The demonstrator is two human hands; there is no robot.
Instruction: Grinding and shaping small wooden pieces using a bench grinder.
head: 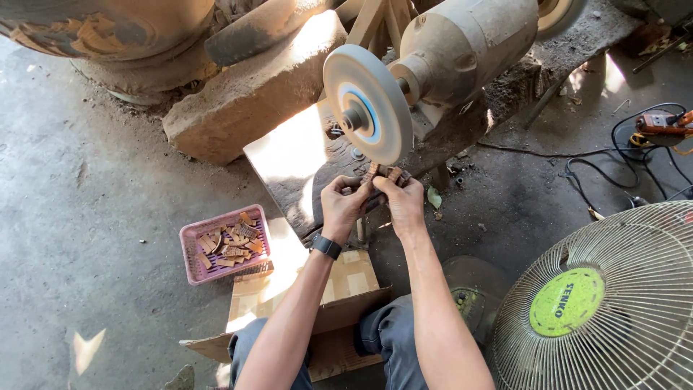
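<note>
Both my hands hold a small brown wooden piece (382,174) up against the lower edge of a round grey grinding wheel (367,103). My left hand (341,205), with a black watch on its wrist, pinches the piece's left end. My right hand (403,203) grips its right end. The wheel sits on the shaft of a dusty grey bench motor (465,45) mounted on a worn wooden bench (289,155). A pink plastic basket (189,254) with several similar brown wooden pieces (231,245) rests on the floor to my left.
A flattened cardboard box (346,289) lies under my knees. A floor fan with a wire guard and green hub (613,303) stands at the lower right. Black cables (613,152) and an orange power tool (660,124) lie at the right. A stone block (245,94) leans behind the bench.
</note>
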